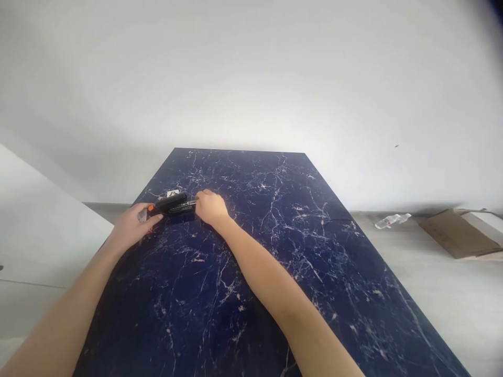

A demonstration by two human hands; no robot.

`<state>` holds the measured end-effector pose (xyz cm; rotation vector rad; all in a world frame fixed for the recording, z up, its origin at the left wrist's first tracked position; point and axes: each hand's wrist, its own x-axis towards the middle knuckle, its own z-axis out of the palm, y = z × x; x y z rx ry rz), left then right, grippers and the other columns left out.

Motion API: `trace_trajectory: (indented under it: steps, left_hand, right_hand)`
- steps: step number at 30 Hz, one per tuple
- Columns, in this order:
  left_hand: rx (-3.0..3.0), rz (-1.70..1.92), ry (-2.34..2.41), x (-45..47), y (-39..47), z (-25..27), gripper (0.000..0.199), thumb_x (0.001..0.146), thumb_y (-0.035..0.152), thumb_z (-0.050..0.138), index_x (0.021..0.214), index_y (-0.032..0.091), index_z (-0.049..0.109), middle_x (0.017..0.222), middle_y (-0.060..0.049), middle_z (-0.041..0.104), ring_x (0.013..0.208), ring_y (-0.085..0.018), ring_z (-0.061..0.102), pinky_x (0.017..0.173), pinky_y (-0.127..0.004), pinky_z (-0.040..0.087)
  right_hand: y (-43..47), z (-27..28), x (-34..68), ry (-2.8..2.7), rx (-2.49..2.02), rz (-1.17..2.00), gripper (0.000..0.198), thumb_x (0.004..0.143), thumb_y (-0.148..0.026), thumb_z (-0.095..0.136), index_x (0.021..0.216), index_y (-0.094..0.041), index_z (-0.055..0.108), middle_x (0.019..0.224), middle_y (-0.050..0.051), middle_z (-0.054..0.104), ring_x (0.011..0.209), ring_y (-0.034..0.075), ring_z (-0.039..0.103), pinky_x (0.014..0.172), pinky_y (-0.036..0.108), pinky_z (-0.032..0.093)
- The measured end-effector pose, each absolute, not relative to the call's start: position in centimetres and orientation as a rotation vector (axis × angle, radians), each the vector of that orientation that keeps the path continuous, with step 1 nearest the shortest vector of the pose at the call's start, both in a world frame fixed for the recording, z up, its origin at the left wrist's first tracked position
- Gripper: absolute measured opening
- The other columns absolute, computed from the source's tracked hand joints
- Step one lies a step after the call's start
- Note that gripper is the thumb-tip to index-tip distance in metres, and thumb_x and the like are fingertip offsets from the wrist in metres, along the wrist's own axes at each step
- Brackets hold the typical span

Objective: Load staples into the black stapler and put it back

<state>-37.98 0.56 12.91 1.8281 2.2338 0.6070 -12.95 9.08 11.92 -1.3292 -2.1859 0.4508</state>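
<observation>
A black stapler with an orange spot at its rear end lies on the left side of the dark blue marbled table. Around that rear end my left hand is closed, thumb on the near side. My right hand has its fingers curled in at the other end, where a thin metal strip meets them. Whether it pinches the strip or some small piece is hidden behind the fingers. Just beyond the stapler sits a small white box or paper with dark marks. Some clear, reddish material shows by my left hand.
A pale wall stands behind the table's far edge. On the floor to the right are a crumpled clear plastic bottle and an open cardboard box. A white panel rises at the left.
</observation>
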Motion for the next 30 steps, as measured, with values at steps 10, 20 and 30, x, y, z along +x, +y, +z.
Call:
trace_trajectory:
  steps: [10,20,30]
  left_hand:
    - [1.825,0.589,2.247,-37.3,0.6,13.3,0.055,0.087,0.062,0.062,0.123,0.021,0.061,0.121,-0.011,0.07,0.106,-0.031,0.066,0.085,-0.035,0.046]
    - [1.849,0.539,2.308,-36.2,0.4,13.8,0.05,0.087,0.064,0.062,0.115,0.022,0.06,0.112,-0.009,0.07,0.099,-0.029,0.065,0.077,-0.033,0.043]
    - [1.893,0.58,2.331,-35.2,0.6,13.2,0.044,0.085,0.062,0.063,0.102,0.022,0.057,0.1,-0.008,0.069,0.093,-0.029,0.066,0.071,-0.032,0.043]
  right_hand:
    - [6.7,12.9,-14.0,-2.249,-1.543,0.264,0.026,0.106,-0.029,0.036,0.121,-0.015,0.051,0.114,0.017,0.065,0.099,0.028,0.07,0.08,0.039,0.057]
    - [7.0,13.1,-13.5,-2.206,-1.622,0.261,0.038,0.107,-0.034,0.032,0.115,-0.009,0.059,0.108,0.022,0.069,0.093,0.032,0.073,0.077,0.043,0.059]
    - [4.6,12.3,-17.0,-2.449,-1.214,0.369,0.025,0.097,-0.03,0.047,0.116,-0.016,0.057,0.103,0.013,0.074,0.088,0.031,0.074,0.076,0.043,0.059]
